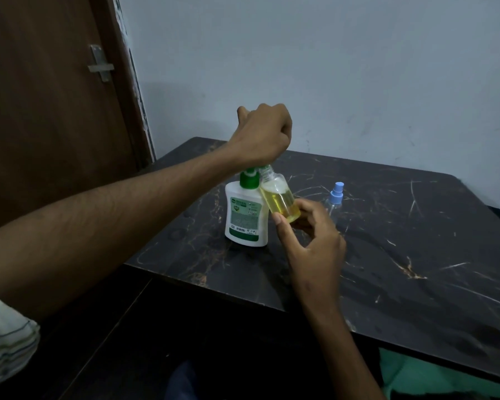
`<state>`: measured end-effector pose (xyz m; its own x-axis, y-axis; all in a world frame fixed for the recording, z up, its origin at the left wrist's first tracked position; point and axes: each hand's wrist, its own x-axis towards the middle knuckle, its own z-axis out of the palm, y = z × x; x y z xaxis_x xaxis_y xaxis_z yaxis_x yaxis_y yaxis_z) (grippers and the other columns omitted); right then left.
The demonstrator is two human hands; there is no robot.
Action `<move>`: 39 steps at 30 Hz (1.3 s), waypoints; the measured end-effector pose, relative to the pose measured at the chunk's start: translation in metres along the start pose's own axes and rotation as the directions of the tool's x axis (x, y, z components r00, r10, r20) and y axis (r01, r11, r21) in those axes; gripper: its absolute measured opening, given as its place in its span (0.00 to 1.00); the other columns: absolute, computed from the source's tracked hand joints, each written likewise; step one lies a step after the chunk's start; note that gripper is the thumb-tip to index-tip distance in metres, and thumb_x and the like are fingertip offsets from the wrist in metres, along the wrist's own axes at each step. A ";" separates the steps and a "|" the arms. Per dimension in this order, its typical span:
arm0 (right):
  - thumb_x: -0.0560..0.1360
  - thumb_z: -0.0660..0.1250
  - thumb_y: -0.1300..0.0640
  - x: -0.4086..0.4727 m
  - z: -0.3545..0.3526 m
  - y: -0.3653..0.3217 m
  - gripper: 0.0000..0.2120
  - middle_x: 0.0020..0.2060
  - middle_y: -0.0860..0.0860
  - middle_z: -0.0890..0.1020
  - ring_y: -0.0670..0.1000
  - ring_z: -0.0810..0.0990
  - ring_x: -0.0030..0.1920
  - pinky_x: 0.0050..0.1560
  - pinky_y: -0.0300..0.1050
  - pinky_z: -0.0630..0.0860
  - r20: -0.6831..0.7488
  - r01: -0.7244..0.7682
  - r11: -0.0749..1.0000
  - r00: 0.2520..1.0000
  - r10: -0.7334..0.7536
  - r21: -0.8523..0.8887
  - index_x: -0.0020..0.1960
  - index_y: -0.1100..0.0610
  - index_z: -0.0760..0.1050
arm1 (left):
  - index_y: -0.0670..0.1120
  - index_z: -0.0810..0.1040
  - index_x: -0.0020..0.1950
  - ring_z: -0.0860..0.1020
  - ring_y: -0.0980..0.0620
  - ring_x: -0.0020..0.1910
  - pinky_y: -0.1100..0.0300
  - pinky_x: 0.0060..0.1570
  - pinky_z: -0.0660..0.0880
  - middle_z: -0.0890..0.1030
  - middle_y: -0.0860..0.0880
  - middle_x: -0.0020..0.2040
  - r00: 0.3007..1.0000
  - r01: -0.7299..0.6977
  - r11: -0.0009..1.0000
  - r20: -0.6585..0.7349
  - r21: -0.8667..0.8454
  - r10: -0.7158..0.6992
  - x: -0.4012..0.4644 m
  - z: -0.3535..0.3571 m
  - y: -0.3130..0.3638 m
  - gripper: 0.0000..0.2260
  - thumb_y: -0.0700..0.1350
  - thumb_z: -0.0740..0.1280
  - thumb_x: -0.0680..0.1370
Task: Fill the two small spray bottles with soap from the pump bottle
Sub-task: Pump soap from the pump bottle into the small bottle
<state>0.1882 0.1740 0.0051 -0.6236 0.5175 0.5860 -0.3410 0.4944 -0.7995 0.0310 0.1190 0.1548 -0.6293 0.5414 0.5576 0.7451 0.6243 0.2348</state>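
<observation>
A white pump bottle (pixel 244 217) with a green collar stands on the dark marble table (pixel 387 255). My left hand (pixel 261 134) sits curled in a fist on top of its pump head, which is hidden beneath it. My right hand (pixel 309 235) grips the base of a small clear spray bottle (pixel 279 197), tilted with its open neck up under the pump spout; it is about half full of yellow soap. A second clear spray bottle (pixel 335 199) with a blue spray cap stands on the table just behind my right hand.
A brown door (pixel 49 111) with a metal latch is at the left, and a pale wall rises behind the table. The table's near edge runs diagonally across the lower frame. Green cloth (pixel 433 379) shows under the table at the lower right.
</observation>
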 end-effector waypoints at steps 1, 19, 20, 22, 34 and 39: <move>0.78 0.74 0.45 0.000 0.000 0.000 0.15 0.51 0.35 0.83 0.37 0.82 0.56 0.56 0.28 0.77 0.003 -0.005 1.000 1.000 0.005 0.002 0.62 0.49 0.80 | 0.45 0.85 0.47 0.79 0.48 0.53 0.51 0.57 0.56 0.84 0.50 0.52 1.000 0.000 1.000 -0.003 0.000 0.000 0.001 -0.002 0.000 0.15 0.33 0.60 0.75; 0.77 0.73 0.43 0.000 0.002 0.003 0.13 0.50 0.32 0.81 0.36 0.82 0.55 0.55 0.29 0.77 -0.003 -0.008 1.000 1.000 0.008 -0.014 0.60 0.42 0.76 | 0.45 0.85 0.46 0.79 0.48 0.54 0.51 0.57 0.56 0.84 0.48 0.53 1.000 -0.020 1.000 -0.020 0.007 0.020 -0.001 -0.002 0.003 0.15 0.33 0.60 0.76; 0.77 0.73 0.43 0.001 0.002 0.003 0.14 0.50 0.32 0.81 0.36 0.82 0.55 0.55 0.30 0.78 -0.005 -0.007 1.000 1.000 0.007 -0.011 0.60 0.42 0.77 | 0.45 0.85 0.46 0.79 0.47 0.54 0.51 0.57 0.56 0.84 0.49 0.53 1.000 -0.014 1.000 -0.018 0.006 0.015 -0.001 -0.002 0.002 0.15 0.33 0.60 0.75; 0.78 0.73 0.43 0.001 0.002 0.004 0.14 0.51 0.35 0.82 0.38 0.83 0.55 0.56 0.34 0.80 -0.011 -0.009 1.000 1.000 0.009 -0.009 0.61 0.45 0.78 | 0.45 0.85 0.46 0.80 0.47 0.54 0.52 0.57 0.55 0.85 0.48 0.53 1.000 -0.006 1.000 -0.022 -0.007 0.006 -0.001 -0.002 0.002 0.15 0.33 0.60 0.75; 0.77 0.73 0.42 0.000 0.001 0.003 0.16 0.51 0.35 0.83 0.38 0.82 0.55 0.56 0.32 0.78 -0.009 -0.011 1.000 1.000 0.011 -0.008 0.62 0.46 0.79 | 0.44 0.86 0.46 0.79 0.48 0.57 0.53 0.57 0.55 0.85 0.48 0.56 0.999 -0.032 0.999 -0.006 -0.036 0.031 -0.004 -0.005 0.003 0.14 0.34 0.62 0.74; 0.77 0.72 0.42 0.000 0.001 0.002 0.15 0.51 0.34 0.82 0.37 0.82 0.55 0.55 0.30 0.78 -0.013 -0.013 1.000 1.000 0.013 -0.014 0.61 0.44 0.78 | 0.45 0.86 0.46 0.79 0.49 0.58 0.53 0.57 0.54 0.85 0.49 0.56 0.999 -0.052 0.998 -0.011 -0.032 0.052 -0.002 -0.007 0.005 0.14 0.34 0.62 0.74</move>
<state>0.1868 0.1739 0.0031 -0.6186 0.5328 0.5774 -0.3232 0.4973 -0.8051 0.0379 0.1173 0.1607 -0.5871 0.5669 0.5779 0.7837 0.5769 0.2303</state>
